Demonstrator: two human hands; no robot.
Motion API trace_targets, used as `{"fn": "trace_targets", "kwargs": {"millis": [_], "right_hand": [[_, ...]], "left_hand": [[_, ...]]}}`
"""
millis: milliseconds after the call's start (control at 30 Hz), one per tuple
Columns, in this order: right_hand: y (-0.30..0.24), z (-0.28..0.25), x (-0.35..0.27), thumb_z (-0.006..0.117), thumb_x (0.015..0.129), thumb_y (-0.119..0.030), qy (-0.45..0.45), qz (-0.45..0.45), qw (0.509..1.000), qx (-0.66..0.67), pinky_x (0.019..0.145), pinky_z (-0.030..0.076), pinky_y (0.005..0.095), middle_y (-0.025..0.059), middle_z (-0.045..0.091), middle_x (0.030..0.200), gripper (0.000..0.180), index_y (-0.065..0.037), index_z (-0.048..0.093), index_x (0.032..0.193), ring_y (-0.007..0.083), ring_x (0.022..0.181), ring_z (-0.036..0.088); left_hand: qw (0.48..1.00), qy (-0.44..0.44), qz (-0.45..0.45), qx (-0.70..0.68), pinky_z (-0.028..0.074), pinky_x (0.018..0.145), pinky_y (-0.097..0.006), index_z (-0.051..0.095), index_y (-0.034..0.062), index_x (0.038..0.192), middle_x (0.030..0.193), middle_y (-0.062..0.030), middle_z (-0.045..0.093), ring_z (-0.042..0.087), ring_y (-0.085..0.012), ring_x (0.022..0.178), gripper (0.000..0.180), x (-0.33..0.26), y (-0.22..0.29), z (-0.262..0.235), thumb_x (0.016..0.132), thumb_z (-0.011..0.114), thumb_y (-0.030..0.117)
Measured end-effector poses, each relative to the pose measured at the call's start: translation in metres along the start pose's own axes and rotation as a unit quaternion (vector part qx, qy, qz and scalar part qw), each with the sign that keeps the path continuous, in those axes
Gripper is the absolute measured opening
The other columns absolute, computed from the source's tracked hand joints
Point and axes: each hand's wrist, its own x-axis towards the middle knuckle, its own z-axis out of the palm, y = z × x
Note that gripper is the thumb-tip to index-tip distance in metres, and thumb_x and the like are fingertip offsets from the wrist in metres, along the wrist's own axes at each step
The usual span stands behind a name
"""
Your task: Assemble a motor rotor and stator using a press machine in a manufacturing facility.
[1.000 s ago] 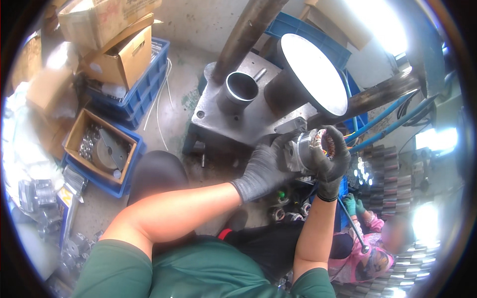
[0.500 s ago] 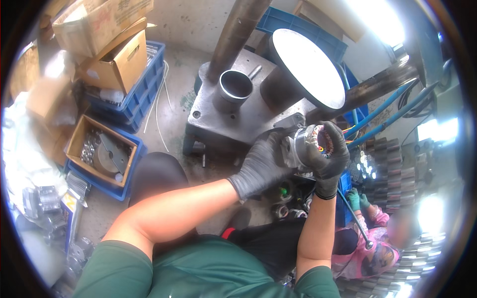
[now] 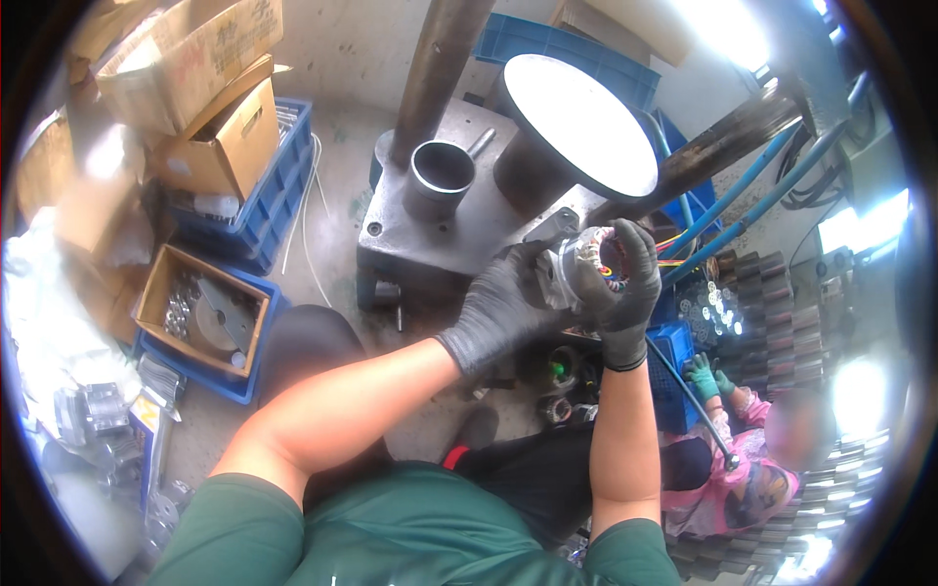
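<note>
Press base plate (image 3: 430, 244) of grey steel fills the middle of the view, carrying one tall column (image 3: 440, 68), one open steel cup (image 3: 442, 174) and one broad cylinder with a white round top (image 3: 576, 117). Left of it stand two blue crates (image 3: 264, 210), one with cardboard boxes in it, and one open cardboard box holding a metal disc (image 3: 200, 313). A second person in pink with green gloves (image 3: 702, 376) sits low at the right, near the stacked gears (image 3: 772, 303). In front of the plate, the left hand (image 3: 498, 308) and the right hand (image 3: 620, 283), both in dark gloves, hold one small motor stator (image 3: 586, 269) with coloured windings; the fingers of both are clamped around its body from either side. The part hangs in the air rather than resting on anything, so a slipping glove could probably drop it onto the plate edge, and thumbs pressing on the windings might bend or nick the wires.
</note>
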Motion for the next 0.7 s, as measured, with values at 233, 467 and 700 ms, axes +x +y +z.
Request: {"fn": "trace_targets", "kwargs": {"millis": [233, 467, 700], "right_hand": [[-0.012, -0.037, 0.013, 0.064, 0.103, -0.053, -0.122, 0.224, 0.923, 0.288, 0.111, 0.049, 0.0370, 0.0119, 0.058, 0.145, 0.078, 0.003, 0.046, 0.154, 0.0207, 0.127, 0.061], [-0.050, -0.039, 0.050, 0.060, 0.106, -0.045, -0.216, 0.303, 0.926, 0.064, 0.101, 0.051, 0.0367, 0.0176, 0.069, 0.127, 0.062, 0.008, 0.060, 0.138, 0.0241, 0.117, 0.066], [-0.020, -0.026, 0.065, 0.062, 0.102, -0.038, -0.297, 0.269, 0.907, -0.131, 0.088, 0.055, 0.0448, 0.0242, 0.071, 0.109, 0.043, 0.002, 0.070, 0.116, 0.0408, 0.100, 0.070]], "left_hand": [[0.956, 0.083, 0.053, 0.275, 0.055, 0.104, -0.038, 0.052, -0.0018, 0.140, 0.129, -0.0166, 0.062, 0.066, -0.0230, 0.116, 0.098, -0.001, -0.002, 0.008, 0.068, 0.098, 0.045], [0.857, 0.130, 0.180, 0.465, 0.049, 0.108, -0.043, 0.048, -0.0016, 0.141, 0.129, -0.0186, 0.054, 0.054, -0.0331, 0.121, 0.108, -0.011, -0.044, 0.014, 0.062, 0.099, 0.050], [0.861, 0.130, 0.219, 0.441, 0.045, 0.110, -0.047, 0.044, -0.0011, 0.145, 0.139, -0.0227, 0.040, 0.044, -0.0396, 0.129, 0.111, -0.011, -0.043, 0.026, 0.061, 0.098, 0.048]]}}
